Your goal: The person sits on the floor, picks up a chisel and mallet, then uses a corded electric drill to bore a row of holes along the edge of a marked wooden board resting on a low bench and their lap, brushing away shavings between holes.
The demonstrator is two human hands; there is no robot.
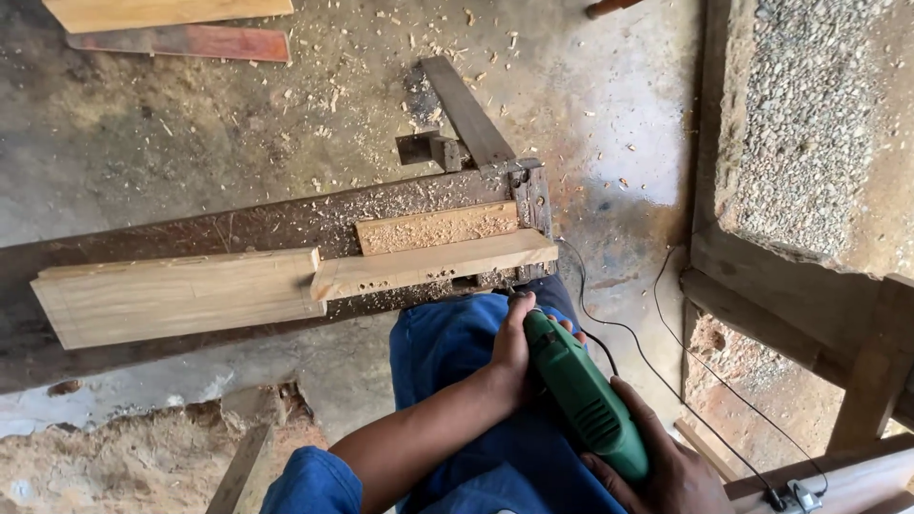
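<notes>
left hand (511, 345): fingers wrapped shut round the front end of a green power drill (583, 395), right at the nose; forearm comes in from bottom left, blue sleeve pushed up.
right hand (669, 466): closed round the rear of the drill body at bottom right, palm under it; fingers partly cut off by the frame edge.
drill position: held over the person's lap, above the blue trousers (447, 347), nose tilted up toward the bench edge; tip is hidden behind the left hand, can't tell if a bit is fitted or if it touches wood.
cord (628, 333): thin black cable loops from the drill area down the floor to the right, toward a plug piece at bottom right.
nearest wood: pale narrow board (433, 266) with small drilled holes on its face, lying along the bench just beside the drill nose.
other wood: wider pale board (176, 295) to the left, butting the narrow one; short shaving-covered block (436, 227) just behind it.
bench (238, 228): dark worn beam, littered with shavings.
floor (190, 124): concrete, chips scattered, planks at top left.
risk, judged: left fingers sit right by the chuck, so a slip or a spin-up could catch them; loose cable near the legs could snag; boards look unclamped and could twist under drill pressure.
</notes>
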